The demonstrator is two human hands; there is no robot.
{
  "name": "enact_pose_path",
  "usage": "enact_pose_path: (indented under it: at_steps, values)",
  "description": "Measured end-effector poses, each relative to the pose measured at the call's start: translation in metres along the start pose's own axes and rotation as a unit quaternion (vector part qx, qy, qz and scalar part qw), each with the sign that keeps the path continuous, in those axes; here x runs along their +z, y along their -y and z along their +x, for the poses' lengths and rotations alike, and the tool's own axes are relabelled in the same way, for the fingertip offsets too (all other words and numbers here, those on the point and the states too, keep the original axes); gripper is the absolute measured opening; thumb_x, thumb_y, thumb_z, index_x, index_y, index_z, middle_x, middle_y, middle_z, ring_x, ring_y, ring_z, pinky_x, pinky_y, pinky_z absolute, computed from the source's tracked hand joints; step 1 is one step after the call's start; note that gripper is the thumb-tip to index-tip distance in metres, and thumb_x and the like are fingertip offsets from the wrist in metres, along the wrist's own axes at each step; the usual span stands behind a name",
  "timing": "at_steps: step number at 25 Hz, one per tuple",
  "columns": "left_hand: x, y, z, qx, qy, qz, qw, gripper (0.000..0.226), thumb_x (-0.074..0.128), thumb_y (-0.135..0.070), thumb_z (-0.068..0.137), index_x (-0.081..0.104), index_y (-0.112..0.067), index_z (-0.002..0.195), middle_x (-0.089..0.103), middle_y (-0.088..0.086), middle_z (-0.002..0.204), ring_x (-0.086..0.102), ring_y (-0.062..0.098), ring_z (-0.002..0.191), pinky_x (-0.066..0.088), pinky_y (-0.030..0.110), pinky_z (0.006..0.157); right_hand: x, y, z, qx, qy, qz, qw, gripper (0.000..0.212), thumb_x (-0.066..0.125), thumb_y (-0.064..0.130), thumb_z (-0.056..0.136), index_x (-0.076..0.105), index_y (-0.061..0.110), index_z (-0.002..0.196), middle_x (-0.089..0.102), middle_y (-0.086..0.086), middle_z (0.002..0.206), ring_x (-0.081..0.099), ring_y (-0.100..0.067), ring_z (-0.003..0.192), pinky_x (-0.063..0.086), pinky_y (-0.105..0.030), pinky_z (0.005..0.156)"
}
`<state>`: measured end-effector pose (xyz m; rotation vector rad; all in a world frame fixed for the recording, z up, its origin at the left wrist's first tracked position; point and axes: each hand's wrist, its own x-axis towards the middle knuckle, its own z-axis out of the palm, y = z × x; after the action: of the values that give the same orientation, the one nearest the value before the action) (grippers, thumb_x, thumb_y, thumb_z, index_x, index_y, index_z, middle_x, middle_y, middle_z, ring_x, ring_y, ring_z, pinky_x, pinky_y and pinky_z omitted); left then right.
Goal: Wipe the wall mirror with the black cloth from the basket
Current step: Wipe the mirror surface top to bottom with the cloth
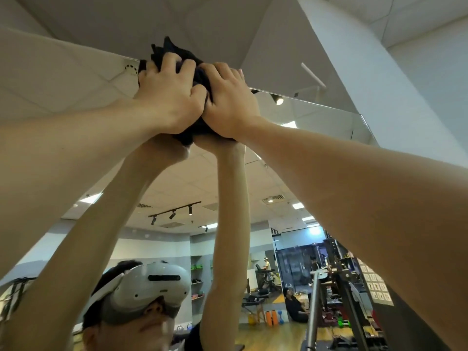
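Observation:
The black cloth (174,53) is bunched up against the top edge of the wall mirror (316,117), high above my head. My left hand (167,97) grips the cloth with curled fingers on its left side. My right hand (228,102) lies over its right side, fingers bent onto the fabric, and the two hands touch. Both arms are stretched upward. Part of the cloth pokes out above my fingers and a fold hangs below my palms. The mirror shows the reflection of my raised arms and a white headset. The basket is out of view.
A white wall and ceiling panels lie above the mirror's top edge. A white column (379,72) rises on the right. Reflected in the mirror are a gym room with a metal bar (314,305), equipment, and a person sitting on the floor (295,305).

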<state>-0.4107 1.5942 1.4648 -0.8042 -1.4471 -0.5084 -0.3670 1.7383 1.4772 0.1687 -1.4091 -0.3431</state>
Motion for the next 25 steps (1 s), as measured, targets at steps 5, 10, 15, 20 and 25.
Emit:
enact_pose_path:
  at_steps: [5,10,15,20,25]
  values:
    - [0.033,-0.06,0.011,-0.003,-0.007,0.011,1.0,0.078,0.019,-0.047,0.085,0.034,-0.012,0.152,0.03,0.017,0.158,0.033,0.05,0.14,0.028,0.057,0.117,-0.02,-0.064,-0.021,0.002,0.002,0.005,1.0,0.045,0.048,0.033,0.102,0.054,0.019,0.145,0.055,-0.002,0.142,0.045,-0.023,0.132,0.036,-0.036,0.112]
    - [0.06,-0.112,0.021,-0.001,-0.006,0.012,1.0,0.078,0.018,-0.047,0.083,0.034,-0.013,0.152,0.029,0.017,0.158,0.033,0.049,0.139,0.028,0.057,0.118,-0.031,-0.121,-0.036,0.002,-0.003,0.012,1.0,0.047,0.044,0.034,0.1,0.054,0.02,0.144,0.056,-0.002,0.141,0.046,-0.023,0.133,0.032,-0.041,0.117]
    - [0.084,-0.15,0.033,0.007,-0.017,0.021,1.0,0.074,0.02,-0.047,0.087,0.033,-0.014,0.152,0.029,0.017,0.158,0.033,0.05,0.14,0.028,0.059,0.118,-0.042,-0.165,-0.046,0.012,0.007,0.015,1.0,0.049,0.042,0.037,0.099,0.053,0.023,0.144,0.054,0.0,0.142,0.046,-0.024,0.134,0.026,-0.034,0.117]
    - [0.114,-0.201,0.048,0.009,-0.012,0.019,1.0,0.073,0.02,-0.047,0.088,0.034,-0.015,0.152,0.029,0.017,0.157,0.032,0.052,0.14,0.026,0.06,0.119,-0.059,-0.223,-0.06,0.012,0.018,0.021,1.0,0.054,0.039,0.04,0.097,0.052,0.023,0.146,0.054,-0.001,0.144,0.045,-0.024,0.136,0.026,-0.039,0.119]
    - [0.146,-0.255,0.06,0.007,-0.01,0.026,1.0,0.065,0.027,-0.044,0.097,0.03,-0.016,0.155,0.025,0.016,0.161,0.027,0.051,0.145,0.023,0.059,0.121,-0.076,-0.282,-0.077,0.005,0.015,0.027,1.0,0.051,0.043,0.039,0.099,0.052,0.023,0.146,0.054,-0.001,0.143,0.045,-0.023,0.136,0.035,-0.049,0.118]
